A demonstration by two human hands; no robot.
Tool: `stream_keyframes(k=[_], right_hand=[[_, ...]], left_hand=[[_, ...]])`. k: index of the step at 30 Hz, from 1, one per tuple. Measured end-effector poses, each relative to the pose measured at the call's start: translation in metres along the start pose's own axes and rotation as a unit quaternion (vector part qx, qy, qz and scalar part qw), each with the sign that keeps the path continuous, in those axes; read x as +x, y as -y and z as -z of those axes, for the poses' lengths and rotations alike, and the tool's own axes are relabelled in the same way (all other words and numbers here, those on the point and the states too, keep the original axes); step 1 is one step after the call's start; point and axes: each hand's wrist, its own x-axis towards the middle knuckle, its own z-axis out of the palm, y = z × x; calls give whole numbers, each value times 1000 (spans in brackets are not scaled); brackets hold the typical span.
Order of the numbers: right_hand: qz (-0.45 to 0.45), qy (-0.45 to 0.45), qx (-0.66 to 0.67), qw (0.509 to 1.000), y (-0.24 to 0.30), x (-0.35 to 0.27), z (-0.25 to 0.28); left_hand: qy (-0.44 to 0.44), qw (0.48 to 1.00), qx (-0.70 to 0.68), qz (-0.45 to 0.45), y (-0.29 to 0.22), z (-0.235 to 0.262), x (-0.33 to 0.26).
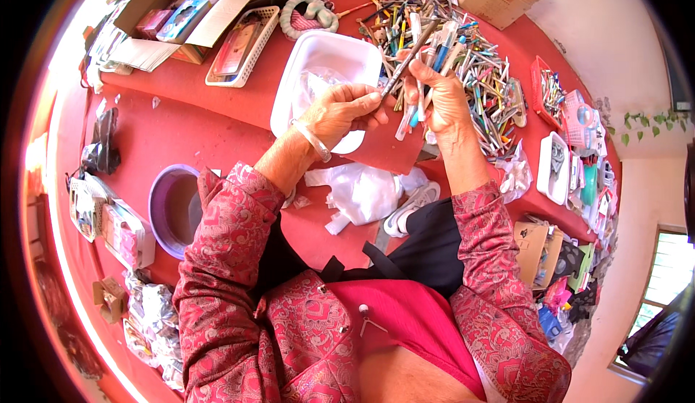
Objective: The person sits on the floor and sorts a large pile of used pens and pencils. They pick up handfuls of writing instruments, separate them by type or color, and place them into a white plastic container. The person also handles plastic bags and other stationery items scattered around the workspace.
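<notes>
My left hand pinches the lower end of a long dark pen-like stick, which slants up and to the right. Its exact kind is hard to make out. Closed around a bundle of several pens, some clear and some blue, is my right hand; the dark stick crosses close to its thumb and fingertips. Behind both hands spreads a big heap of mixed pens on the red-covered surface. A white plastic tub with clear plastic inside stands just beyond my left hand and partly behind it.
Crumpled white plastic bags lie below my hands. To the left are a purple bucket, a white basket and an open cardboard box. A red tray of pens and a white tray are at right.
</notes>
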Motion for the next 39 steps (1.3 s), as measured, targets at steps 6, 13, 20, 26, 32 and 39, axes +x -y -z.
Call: stream_keyframes(k=[6,13,20,26,32,39], right_hand=[[11,-23,79,997,3,7,15],[-3,-31,83,996,5,4,8],[-55,-14,52,997,2,3,12],[-42,-15,-12,999,-2,0,1],[-32,18,-17,999,-1,-5,-9],[-28,16,-5,999,-2,0,0]], left_hand=[[-11,1000,13,-2,1,0,2],[54,994,-84,50,7,3,3],[63,966,-246,56,4,4,10],[40,986,-160,22,6,-4,3],[-14,993,-115,-7,13,-3,6],[61,946,-309,75,8,-6,8]])
